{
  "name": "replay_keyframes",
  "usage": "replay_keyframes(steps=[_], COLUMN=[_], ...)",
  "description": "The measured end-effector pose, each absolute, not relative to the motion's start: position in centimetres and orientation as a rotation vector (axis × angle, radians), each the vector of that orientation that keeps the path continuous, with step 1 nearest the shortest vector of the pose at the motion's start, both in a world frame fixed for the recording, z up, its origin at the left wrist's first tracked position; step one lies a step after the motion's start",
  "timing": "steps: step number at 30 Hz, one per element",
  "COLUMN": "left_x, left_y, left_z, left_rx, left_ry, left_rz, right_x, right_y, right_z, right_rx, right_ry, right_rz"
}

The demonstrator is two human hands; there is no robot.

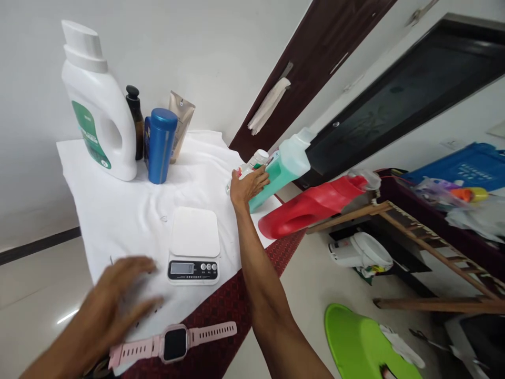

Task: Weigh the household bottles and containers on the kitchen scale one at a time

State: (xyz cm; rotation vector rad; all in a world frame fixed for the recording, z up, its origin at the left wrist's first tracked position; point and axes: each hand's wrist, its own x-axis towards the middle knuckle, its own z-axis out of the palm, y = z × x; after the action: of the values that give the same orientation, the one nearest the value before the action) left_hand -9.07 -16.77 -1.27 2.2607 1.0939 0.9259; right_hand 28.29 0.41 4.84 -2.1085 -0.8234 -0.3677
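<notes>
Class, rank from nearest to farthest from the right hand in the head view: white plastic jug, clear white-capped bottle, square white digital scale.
1. Clear white-capped bottle, right at the right hand.
2. Square white digital scale, left of that hand.
3. White plastic jug, far left.

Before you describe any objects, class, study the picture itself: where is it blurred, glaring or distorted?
Head view: left hand smeared, probably by motion, while the scale nearby looks fairly sharp; head view: a bright streak of glare on the floor, lower left; head view: the brown door leans steeply, likely wide-angle distortion and camera tilt.
</notes>
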Motion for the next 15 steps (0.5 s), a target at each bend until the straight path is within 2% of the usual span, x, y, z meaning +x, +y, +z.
replay_keyframes(steps=[7, 15], left_x=[-6.9, -3.7], left_y=[-3.9, -1.9], left_z=[2.1, -0.4], left_rx=[2.005, 2.023], left_ry=[1.517, 1.725], left_rz=[1.009, 0.797], right_x=[28.5, 28.4], right_y=[0.4, -3.4], right_z=[4.7, 3.9], right_rx=[-2.057, -1.736], right_ry=[-0.821, -0.993], right_rz=[-0.338, -0.231])
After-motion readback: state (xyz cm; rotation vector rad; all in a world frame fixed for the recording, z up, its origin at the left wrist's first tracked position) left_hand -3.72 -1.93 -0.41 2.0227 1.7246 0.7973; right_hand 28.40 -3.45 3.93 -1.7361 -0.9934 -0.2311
